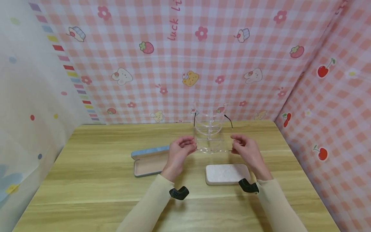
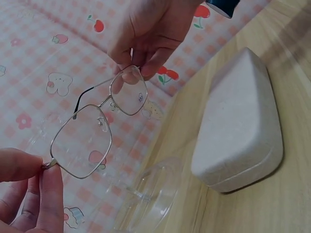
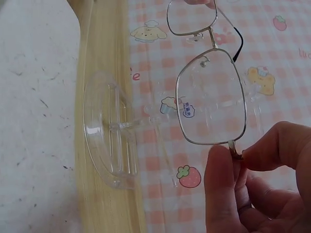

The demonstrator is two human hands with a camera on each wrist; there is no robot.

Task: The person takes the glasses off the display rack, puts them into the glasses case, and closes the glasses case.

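A pair of thin metal-framed glasses [image 2: 104, 101] hangs level above the table, held from both sides. My left hand [image 1: 180, 154] pinches one hinge corner of the frame between thumb and fingers. At the opposite hinge my right hand [image 1: 248, 154] pinches likewise. The temples are unfolded, and their dark tips point away from me. A small printed mark shows on one lens [image 3: 211, 99]. Just behind the glasses stands a clear plastic display stand [image 1: 209, 131] with curved arms; its outline is faint through the lenses.
A closed whitish glasses case [image 1: 226, 174] lies in front of the right hand. Left of the left hand sits an open case [image 1: 149, 166] with a blue lid and beige lining, partly covered by that hand. Patterned cloth walls [image 1: 162, 71] enclose the wooden table [image 1: 95, 193].
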